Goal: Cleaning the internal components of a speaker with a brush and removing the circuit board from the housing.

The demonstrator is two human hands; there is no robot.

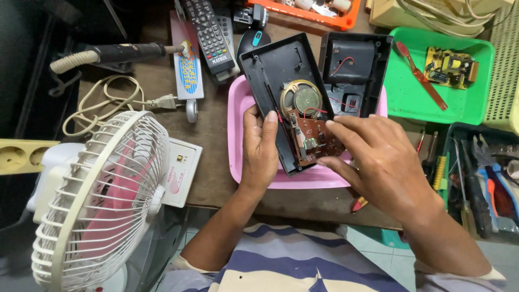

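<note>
An opened black radio casing (275, 70) lies over a pink tray (235, 135), showing a round speaker (301, 98) and a brown circuit board (315, 141). Its black back half (354, 67) lies beside it, joined by red wires. My left hand (259, 154) grips the casing's left edge, thumb on the rim. My right hand (378, 162) rests on the casing's right side, with fingertips touching the circuit board.
A white table fan (102, 200) stands at the left beside a white power adapter box (181, 170). Remote controls (211, 32) and a soldering iron (108, 54) lie at the back. A green tray (411, 97) holds a small circuit board (451, 67). Screwdrivers and pliers (476, 184) fill a box at the right.
</note>
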